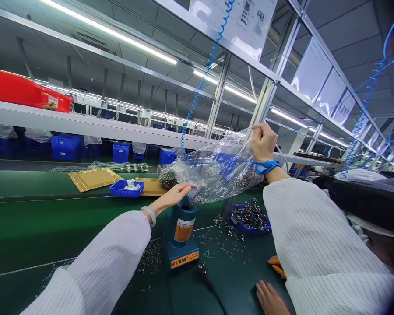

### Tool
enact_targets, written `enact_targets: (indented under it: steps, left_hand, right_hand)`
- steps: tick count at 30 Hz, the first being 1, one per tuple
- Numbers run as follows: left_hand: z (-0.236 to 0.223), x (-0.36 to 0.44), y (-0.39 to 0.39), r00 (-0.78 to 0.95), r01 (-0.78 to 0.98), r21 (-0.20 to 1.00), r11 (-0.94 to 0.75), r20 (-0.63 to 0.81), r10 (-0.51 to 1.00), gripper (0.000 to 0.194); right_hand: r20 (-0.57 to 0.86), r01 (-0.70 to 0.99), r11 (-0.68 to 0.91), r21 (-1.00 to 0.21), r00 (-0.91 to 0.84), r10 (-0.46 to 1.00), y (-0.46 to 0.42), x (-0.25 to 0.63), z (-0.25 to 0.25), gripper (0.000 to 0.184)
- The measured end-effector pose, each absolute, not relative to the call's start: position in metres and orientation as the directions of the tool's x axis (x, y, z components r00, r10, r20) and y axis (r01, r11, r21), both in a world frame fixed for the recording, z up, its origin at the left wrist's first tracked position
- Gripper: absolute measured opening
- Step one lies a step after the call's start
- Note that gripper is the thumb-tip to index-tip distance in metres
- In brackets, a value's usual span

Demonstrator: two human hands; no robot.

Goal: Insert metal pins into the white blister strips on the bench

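Note:
A large clear plastic bag (221, 168) with small metallic parts in it is stretched between my hands. My right hand (263, 142), raised higher, pinches the bag's upper right corner. Lower down, my left hand (175, 195) holds the bag's near left side, its other fingers partly hidden. Right under it stands a teal device (182, 232) with a round top and orange labels; the bag's lower part hangs at its rim. Dark small parts (168, 178) bulge in the bag's left end. A blue wrist strap (265, 167) is around my right wrist.
Loose small parts (151, 257) lie scattered around the device. A blue bin (249, 232) of dark parts stands behind right, a small blue tray (126, 189) and cardboard (93, 178) at left. A black plug (202, 270), orange-handled tool (278, 267) and another person's hand (271, 299) are near.

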State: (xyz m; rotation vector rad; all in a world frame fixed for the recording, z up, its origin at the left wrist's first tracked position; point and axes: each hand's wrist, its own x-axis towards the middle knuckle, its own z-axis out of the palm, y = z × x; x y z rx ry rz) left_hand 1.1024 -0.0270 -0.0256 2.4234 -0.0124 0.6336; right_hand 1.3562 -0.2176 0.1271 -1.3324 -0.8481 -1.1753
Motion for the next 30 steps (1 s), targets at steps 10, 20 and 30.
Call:
enact_targets:
  steps: [10, 20, 30]
  left_hand:
    - [-0.023, 1.106, -0.041, 0.934, -0.088, 0.455, -0.886, 0.347, 0.085, 0.052]
    - [-0.029, 1.101, -0.026, 0.863, 0.08, 0.412, -0.907, 0.426, 0.27, 0.031]
    - [-0.018, 1.11, -0.035, 0.88, -0.026, 0.587, -0.809, 0.397, 0.26, 0.032]
  right_hand:
    - [0.958, 0.96, -0.108, -0.26, 0.243, -0.151, -0.213, 1.348, 0.126, 0.024]
    - [0.952, 0.955, -0.118, -0.271, 0.248, -0.182, -0.222, 1.354, 0.131, 0.024]
    - [0.947, 0.952, -0.124, -0.279, 0.252, -0.2, -0.23, 1.36, 0.121, 0.024]
